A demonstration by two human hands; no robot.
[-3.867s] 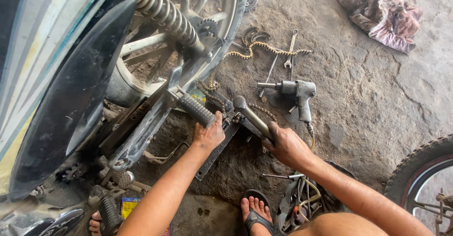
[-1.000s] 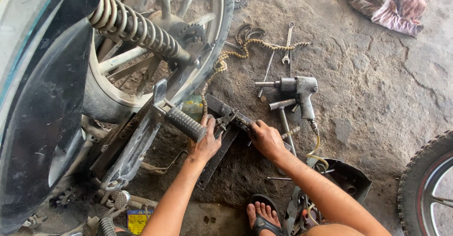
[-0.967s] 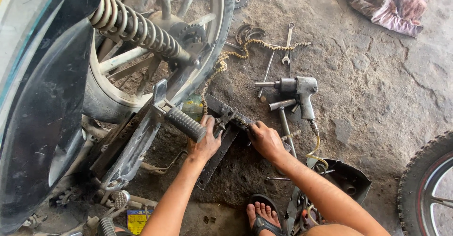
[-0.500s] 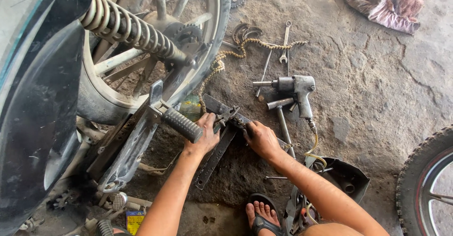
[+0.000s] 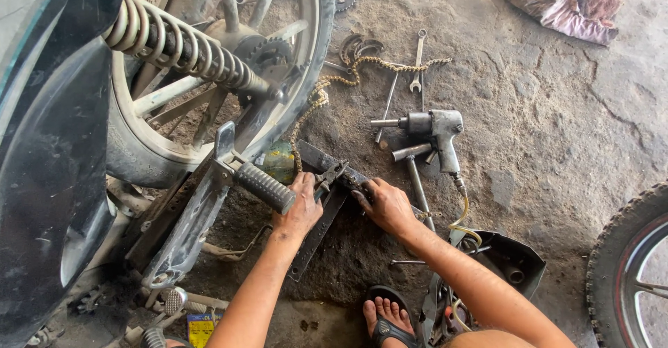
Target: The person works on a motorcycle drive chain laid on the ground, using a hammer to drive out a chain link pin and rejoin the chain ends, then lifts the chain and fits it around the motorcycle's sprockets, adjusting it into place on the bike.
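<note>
Dark flat metal bar [image 5: 316, 226] lying on the dirt floor [image 5: 557, 153] beside the motorcycle's rear wheel [image 5: 209, 90], low enough for a squatting person to lean on it. The left hand [image 5: 299, 209] presses down near the bar's upper end, fingers curled over a pair of pliers [image 5: 328, 178], just beside the ribbed rubber footpeg [image 5: 263, 186]. The right hand [image 5: 385, 205] lies flat with its fingers together on the adjoining dark plate [image 5: 327, 163], apparently steadying it. Within arm's reach sit an air impact wrench [image 5: 435, 129] with its hose, a loose drive chain [image 5: 362, 69], and spanners [image 5: 417, 59]. The coil shock absorber [image 5: 181, 45] slants above the wheel. A crumpled rag [image 5: 563, 3] lies well apart.
</note>
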